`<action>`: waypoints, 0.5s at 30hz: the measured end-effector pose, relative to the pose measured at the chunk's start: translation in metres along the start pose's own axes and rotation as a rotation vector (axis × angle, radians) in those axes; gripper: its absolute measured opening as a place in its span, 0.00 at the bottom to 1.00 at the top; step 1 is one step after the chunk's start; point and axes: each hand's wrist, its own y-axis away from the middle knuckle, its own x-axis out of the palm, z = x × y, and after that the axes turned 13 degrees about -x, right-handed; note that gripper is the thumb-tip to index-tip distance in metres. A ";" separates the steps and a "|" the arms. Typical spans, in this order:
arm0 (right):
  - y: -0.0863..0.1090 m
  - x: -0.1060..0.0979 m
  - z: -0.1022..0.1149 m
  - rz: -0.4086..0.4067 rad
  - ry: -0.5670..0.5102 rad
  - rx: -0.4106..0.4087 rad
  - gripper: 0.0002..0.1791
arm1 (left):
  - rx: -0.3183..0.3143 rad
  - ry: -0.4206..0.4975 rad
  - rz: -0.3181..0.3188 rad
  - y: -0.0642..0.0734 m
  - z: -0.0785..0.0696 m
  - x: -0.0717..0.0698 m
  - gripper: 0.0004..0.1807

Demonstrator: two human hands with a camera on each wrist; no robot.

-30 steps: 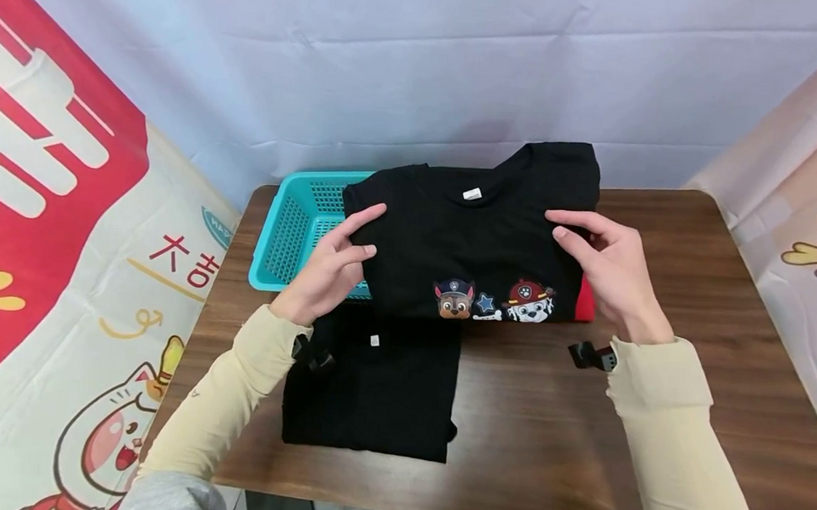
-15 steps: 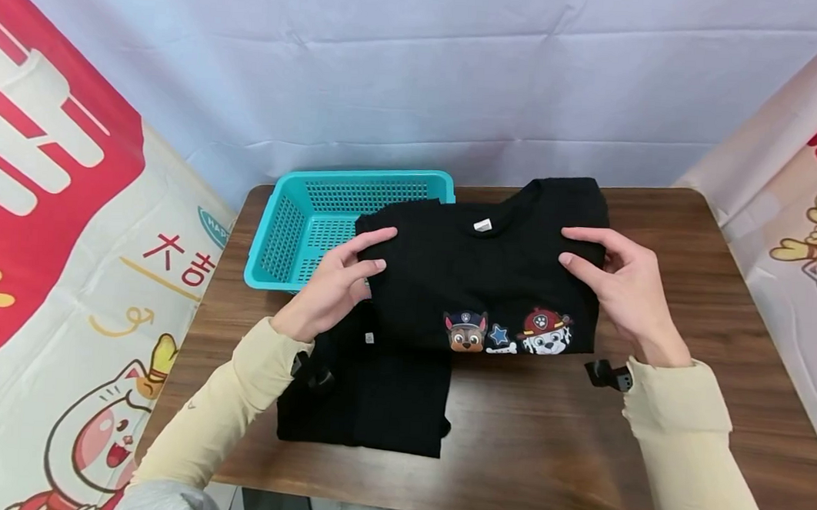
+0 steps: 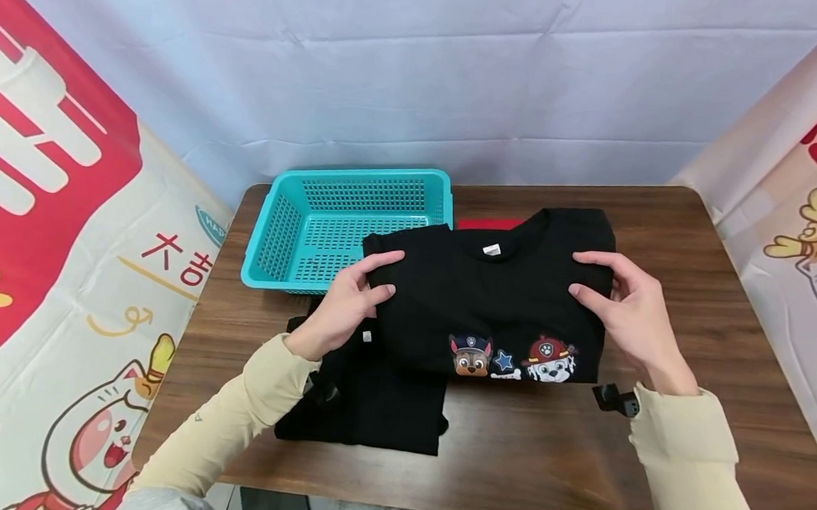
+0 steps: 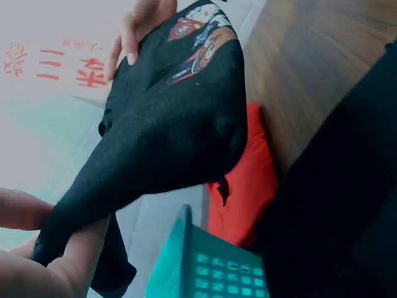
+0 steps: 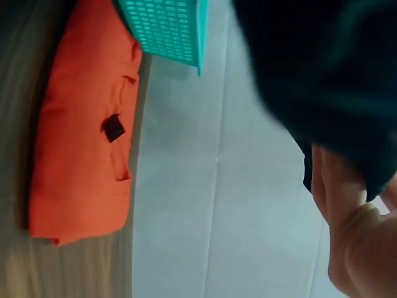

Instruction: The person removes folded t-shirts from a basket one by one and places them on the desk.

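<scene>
A folded black T-shirt [image 3: 496, 306] with two cartoon dogs and a blue star on its front is held up above the table. My left hand [image 3: 347, 302] pinches its left side between thumb and fingers. At its right side my right hand [image 3: 627, 316] grips the edge the same way. The right wrist view shows the fingers [image 5: 338, 186] of the right hand bent around dark cloth. Below and left of the held shirt, a second folded black garment [image 3: 380, 407] with a small white tag lies flat, partly covered by the left wrist and the shirt.
A turquoise plastic basket [image 3: 252, 251] stands at the back left of the wooden table [image 3: 697, 301]. Beside it, behind the held shirt, lies a folded red garment [image 5: 87, 155] with a dark tag. A pale cloth [image 3: 459, 80] hangs behind the table.
Both hands have brought the printed T-shirt toward me and slightly right. More of the basket now shows, and the red garment's edge appears behind the shirt.
</scene>
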 end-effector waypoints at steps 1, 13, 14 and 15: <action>0.002 -0.001 -0.001 0.009 0.020 -0.006 0.23 | 0.006 -0.022 -0.007 0.000 0.002 0.002 0.28; 0.033 -0.011 -0.017 0.097 0.171 -0.019 0.21 | 0.126 -0.266 0.031 0.007 0.024 0.020 0.32; 0.034 -0.013 -0.019 0.106 0.174 -0.030 0.21 | 0.131 -0.266 0.051 0.008 0.026 0.022 0.33; 0.036 -0.014 -0.020 0.112 0.177 -0.037 0.21 | 0.132 -0.261 0.070 0.008 0.027 0.023 0.33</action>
